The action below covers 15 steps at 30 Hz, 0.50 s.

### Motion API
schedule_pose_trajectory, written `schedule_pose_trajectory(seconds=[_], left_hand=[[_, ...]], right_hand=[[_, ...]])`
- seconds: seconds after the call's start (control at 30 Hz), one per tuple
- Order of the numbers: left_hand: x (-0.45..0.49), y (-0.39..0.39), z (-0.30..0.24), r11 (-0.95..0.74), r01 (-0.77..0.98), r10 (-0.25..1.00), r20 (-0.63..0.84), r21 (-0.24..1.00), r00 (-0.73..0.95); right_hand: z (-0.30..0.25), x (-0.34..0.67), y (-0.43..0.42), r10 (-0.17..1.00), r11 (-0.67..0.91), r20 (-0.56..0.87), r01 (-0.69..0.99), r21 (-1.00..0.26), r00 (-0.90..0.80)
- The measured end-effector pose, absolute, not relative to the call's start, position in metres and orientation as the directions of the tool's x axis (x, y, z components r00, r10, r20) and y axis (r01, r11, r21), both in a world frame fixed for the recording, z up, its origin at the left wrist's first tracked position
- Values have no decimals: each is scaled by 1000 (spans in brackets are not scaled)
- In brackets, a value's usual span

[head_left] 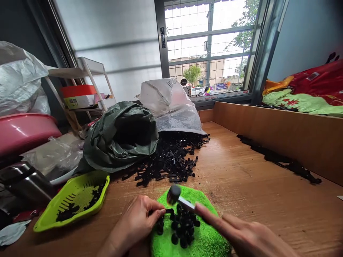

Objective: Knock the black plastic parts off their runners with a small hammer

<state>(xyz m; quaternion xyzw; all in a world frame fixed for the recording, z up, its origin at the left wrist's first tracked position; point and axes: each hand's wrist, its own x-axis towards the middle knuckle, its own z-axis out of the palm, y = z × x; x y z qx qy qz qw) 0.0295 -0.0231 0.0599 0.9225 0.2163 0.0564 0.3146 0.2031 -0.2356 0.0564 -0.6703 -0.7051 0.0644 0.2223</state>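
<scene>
My left hand (138, 217) pinches a small black part (169, 211) between thumb and forefinger, over the left side of a bright green fluffy cloth (207, 233). My right hand (241, 232) grips a small hammer (174, 194) with a dark round head and a flat silvery handle, its forefinger stretched along the handle. The hammer head is slightly blurred and hangs just above the held part. Several round-ended black pieces (184, 226) lie in a heap on the cloth, under and beside the hammer. My right palm hides the handle's rear end.
A yellow-green basket (104, 192) with black bits stands at left. Behind the cloth, a black pile of parts (171, 160) spreads before a dark green sack (102, 142) and a white sack (177, 121). More black strips (284, 162) lie along the wooden board (281, 128) at right.
</scene>
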Motion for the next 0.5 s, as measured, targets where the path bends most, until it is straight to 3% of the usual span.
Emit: schedule_pose_trajectory(seconds=[0.07,0.13,0.23,0.33,0.4,0.5], left_hand=[[30,-23,60,-726,373,427,-46,578,903],[31,-23,62,-743,381,423,-54,550,905],[33,-24,65,-753,386,424,-55,534,904],[33,-24,63,-702,383,434,-65,601,898],[30,-24,56,-573,370,488,-59,731,871],[20,-22,40,-184,246,652,-69,952,755]], right_hand=[[50,201,-234,989,0,140,967,-254,37],[48,200,-233,993,-18,107,970,-241,45],[56,200,-234,974,62,223,915,-399,32],[68,203,-238,928,203,372,829,-521,7],[71,206,-241,920,232,391,788,-570,12],[66,213,-247,939,165,334,740,-652,85]])
